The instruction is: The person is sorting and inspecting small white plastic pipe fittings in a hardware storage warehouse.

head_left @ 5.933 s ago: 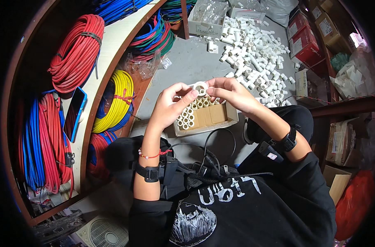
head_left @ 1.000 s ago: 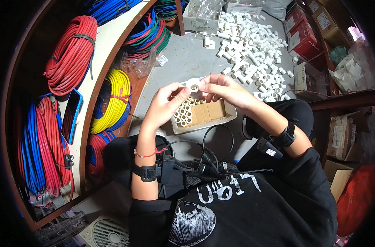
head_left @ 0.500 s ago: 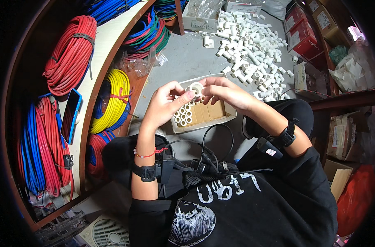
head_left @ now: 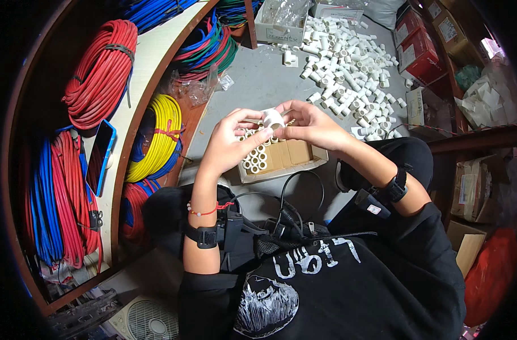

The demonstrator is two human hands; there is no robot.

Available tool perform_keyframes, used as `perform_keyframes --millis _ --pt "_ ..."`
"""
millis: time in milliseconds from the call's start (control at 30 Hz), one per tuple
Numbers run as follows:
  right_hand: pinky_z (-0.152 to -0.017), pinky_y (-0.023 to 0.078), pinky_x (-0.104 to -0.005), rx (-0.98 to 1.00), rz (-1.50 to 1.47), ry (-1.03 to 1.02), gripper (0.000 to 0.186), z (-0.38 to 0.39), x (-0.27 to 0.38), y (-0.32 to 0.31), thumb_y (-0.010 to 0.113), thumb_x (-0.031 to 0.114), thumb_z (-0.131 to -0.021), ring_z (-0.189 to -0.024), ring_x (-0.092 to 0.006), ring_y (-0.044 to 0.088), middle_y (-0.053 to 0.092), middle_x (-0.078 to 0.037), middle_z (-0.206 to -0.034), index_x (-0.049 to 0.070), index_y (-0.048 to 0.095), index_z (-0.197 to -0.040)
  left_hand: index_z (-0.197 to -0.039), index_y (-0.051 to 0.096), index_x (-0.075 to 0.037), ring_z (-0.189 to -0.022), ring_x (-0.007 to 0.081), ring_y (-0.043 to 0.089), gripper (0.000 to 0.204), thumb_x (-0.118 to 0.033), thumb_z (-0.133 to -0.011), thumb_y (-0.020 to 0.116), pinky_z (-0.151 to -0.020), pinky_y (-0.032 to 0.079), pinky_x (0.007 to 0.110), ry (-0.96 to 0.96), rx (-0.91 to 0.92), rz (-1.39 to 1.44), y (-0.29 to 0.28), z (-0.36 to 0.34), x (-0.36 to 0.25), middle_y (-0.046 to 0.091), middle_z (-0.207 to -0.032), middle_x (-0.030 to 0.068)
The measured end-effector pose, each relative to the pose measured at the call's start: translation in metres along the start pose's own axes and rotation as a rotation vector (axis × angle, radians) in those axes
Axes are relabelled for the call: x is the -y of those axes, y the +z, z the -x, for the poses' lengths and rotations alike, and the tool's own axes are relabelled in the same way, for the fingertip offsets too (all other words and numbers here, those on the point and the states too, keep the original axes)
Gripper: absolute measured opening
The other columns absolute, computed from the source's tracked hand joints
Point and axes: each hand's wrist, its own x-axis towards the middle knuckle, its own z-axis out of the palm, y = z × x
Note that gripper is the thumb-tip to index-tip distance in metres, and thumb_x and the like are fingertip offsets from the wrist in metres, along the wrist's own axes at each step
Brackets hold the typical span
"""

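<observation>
Between both hands I hold a white plastic pipe fitting (head_left: 273, 119), its round opening tilted toward me. My left hand (head_left: 236, 139) is closed on its left side, the thumb against its lower edge. From the right, my right hand (head_left: 309, 126) grips it between thumb and fingers. Right below the hands stands a shallow cardboard box (head_left: 287, 175). Small white fittings (head_left: 255, 160) stand on end in rows at the box's left side, and bare cardboard shows at its right. My hands hide the box's far part.
A large heap of white pipe fittings (head_left: 349, 73) lies on the grey floor beyond the box. At the left, a shelf carries red cable coils (head_left: 100, 73) and a blue-edged phone (head_left: 101, 157); a yellow coil (head_left: 157, 139) sits below. Red boxes (head_left: 417, 51) are stacked at the right.
The fitting has been turned in my fingers, so its opening now faces lower and more of its side shows. Both hands remain on it above the box.
</observation>
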Motion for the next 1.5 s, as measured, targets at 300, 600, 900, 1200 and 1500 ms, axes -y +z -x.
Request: perform_keyframes --millis 300,600,900,1200,1500 --pt "-0.062 0.039 -0.0186 -0.018 0.027 0.021 0.043 -0.001 0.000 0.000 0.064 0.027 -0.068 -0.070 -0.0078 0.050 0.054 -0.004 -0.074 0.000 0.046 -0.095 -0.094 0.052 0.001 -0.081 0.0126 0.052 0.025 -0.015 -0.075 0.055 -0.068 0.041 0.022 0.016 0.009 0.035 -0.001 -0.001 0.010 0.050 -0.091 0.0062" --pt "-0.061 0.037 -0.0180 -0.025 -0.029 0.090 0.041 0.002 0.009 0.002 0.057 0.037 -0.072 -0.064 -0.0060 0.047 0.054 -0.001 -0.072 0.002 0.049 -0.091 -0.094 0.052 0.000 -0.081 0.0124 0.052 0.029 -0.024 -0.079 0.052 -0.066 0.040 0.022 0.000 -0.005 0.071 -0.001 -0.003 0.013 0.054 -0.090 0.0072" --pt "-0.057 0.032 -0.0217 0.021 -0.352 0.326 0.042 0.001 0.008 0.000 0.049 0.049 -0.071 -0.061 -0.0085 0.044 0.050 0.000 -0.068 0.011 0.050 -0.089 -0.113 0.040 -0.009 -0.100 0.0149 0.042 0.056 -0.009 -0.062 0.062 -0.080 0.036 0.029 0.081 -0.047 -0.142 -0.004 0.000 -0.003 0.047 -0.107 0.0050" --pt "-0.055 0.037 -0.0203 0.132 -0.489 0.422 0.048 -0.003 0.000 -0.006 0.046 0.050 -0.072 -0.058 -0.0099 0.048 0.054 -0.005 -0.068 0.004 0.052 -0.084 -0.109 0.045 -0.009 -0.104 0.0171 0.040 0.057 -0.008 -0.057 0.066 -0.082 0.035 0.034 0.176 0.020 -0.215 -0.002 0.002 -0.014 0.043 -0.111 0.0036" --pt "-0.058 0.041 -0.0247 0.121 -0.574 0.515 0.052 -0.001 0.005 -0.004 0.041 0.048 -0.075 -0.056 -0.0154 0.051 0.054 -0.009 -0.063 -0.003 0.052 -0.077 -0.106 0.046 -0.008 -0.103 0.0165 0.040 0.056 -0.008 -0.054 0.068 -0.082 0.035 0.033 0.201 0.051 -0.199 0.000 0.001 -0.016 0.044 -0.108 0.0035"
